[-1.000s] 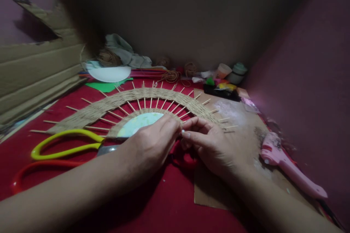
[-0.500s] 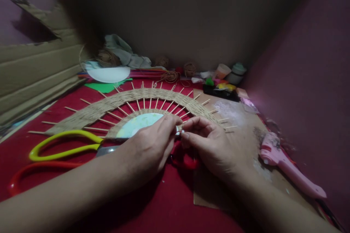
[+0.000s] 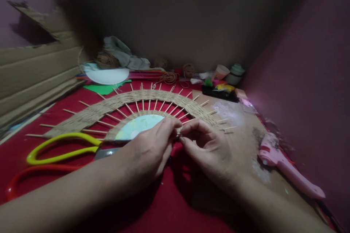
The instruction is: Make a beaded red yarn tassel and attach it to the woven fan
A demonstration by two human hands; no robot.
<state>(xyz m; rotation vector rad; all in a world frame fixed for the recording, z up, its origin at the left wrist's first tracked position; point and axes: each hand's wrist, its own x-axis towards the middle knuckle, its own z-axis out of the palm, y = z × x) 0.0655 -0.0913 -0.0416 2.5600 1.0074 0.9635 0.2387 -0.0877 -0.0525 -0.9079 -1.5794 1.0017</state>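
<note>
My left hand (image 3: 149,147) is closed, its fingertips pinched at the right end of a woven half-circle piece (image 3: 131,97). Thumb and forefinger of my right hand (image 3: 214,151) meet them there, closed on a tiny dark item (image 3: 178,135) too small to name. The piece has a pale green half-disc (image 3: 138,123) at its centre, thin wooden sticks fanning outward and two bands of twisted tan cord. Large scissors (image 3: 105,153) with one yellow and one red handle lie partly beneath my left forearm.
A pink glue gun (image 3: 291,174) rests on a brown board (image 3: 246,153) at right. Along the back sit cord balls (image 3: 188,70), a white plate (image 3: 108,76), a cup (image 3: 222,72) and a black tray (image 3: 218,94). Cardboard (image 3: 35,62) stands at left.
My right fingertips have dipped slightly and drawn closer to my left ones. A small white spot earlier at the right fingertips no longer shows. The whole view has shifted a little.
</note>
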